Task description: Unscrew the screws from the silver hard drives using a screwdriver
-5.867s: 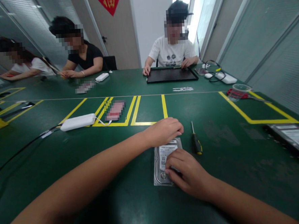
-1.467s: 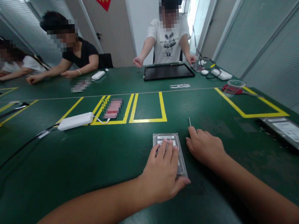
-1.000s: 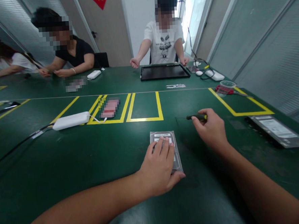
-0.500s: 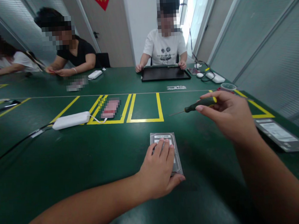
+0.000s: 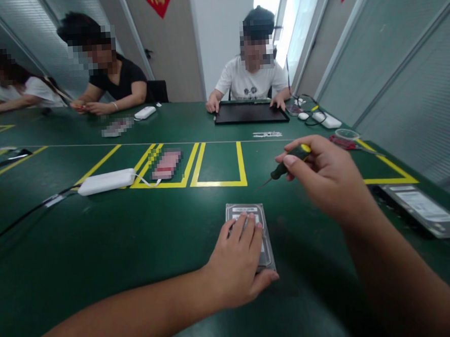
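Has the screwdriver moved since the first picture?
Yes: the screwdriver rose from the table into the right hand, its tip further left, toward the yellow tape.

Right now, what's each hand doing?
Left hand: open, laid over the silver rectangular metal hard drive.
Right hand: closed, holding the slim green-and-yellow-handled screwdriver.

well in from the far edge of the table (image 5: 138, 245), our left hand (image 5: 238, 264) lies over a hard drive (image 5: 245, 209), thumb at its near right corner. our right hand (image 5: 330, 177) holds a screwdriver (image 5: 279, 171) in the air, tip slanting down to the left. we see a second drive (image 5: 421, 208) by the table's right edge, and a person (image 5: 255, 77) at the far edge touching a black panel (image 5: 250, 113).
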The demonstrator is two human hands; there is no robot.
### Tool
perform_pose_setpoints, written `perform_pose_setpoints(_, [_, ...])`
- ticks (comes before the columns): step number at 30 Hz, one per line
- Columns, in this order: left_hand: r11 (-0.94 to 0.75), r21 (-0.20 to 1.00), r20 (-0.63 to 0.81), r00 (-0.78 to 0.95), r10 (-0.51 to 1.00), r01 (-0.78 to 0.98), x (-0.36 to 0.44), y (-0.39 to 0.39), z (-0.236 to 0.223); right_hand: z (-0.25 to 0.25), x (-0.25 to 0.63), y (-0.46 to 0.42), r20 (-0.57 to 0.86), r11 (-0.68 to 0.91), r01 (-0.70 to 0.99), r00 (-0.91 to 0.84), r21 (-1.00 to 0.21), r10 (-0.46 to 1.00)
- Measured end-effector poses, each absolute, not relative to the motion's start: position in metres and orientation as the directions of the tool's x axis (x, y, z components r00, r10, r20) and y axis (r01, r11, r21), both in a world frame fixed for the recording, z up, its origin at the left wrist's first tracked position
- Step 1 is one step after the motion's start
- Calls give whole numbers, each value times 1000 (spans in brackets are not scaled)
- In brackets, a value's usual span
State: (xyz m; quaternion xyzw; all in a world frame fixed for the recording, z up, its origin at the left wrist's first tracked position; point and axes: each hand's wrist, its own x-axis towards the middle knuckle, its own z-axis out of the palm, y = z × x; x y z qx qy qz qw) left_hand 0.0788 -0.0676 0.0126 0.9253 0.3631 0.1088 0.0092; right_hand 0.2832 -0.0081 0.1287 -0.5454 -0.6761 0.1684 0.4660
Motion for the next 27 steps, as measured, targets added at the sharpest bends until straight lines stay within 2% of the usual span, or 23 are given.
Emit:
perform_pose_setpoints(3, [-737, 103, 189, 714, 674, 668, 79, -67, 13, 123, 280, -13, 445, 346, 674, -29, -652, 895])
perform_pose_setpoints(9, [-739, 120, 173, 719, 673, 663, 79, -67, 12, 118, 281, -11, 472, 320, 762, -22, -563, 881])
perform_pose_setpoints(27, [-743, 133, 190, 719, 669, 656, 78, -65, 10, 111, 275, 3, 491, 282, 794, 24, -539, 871])
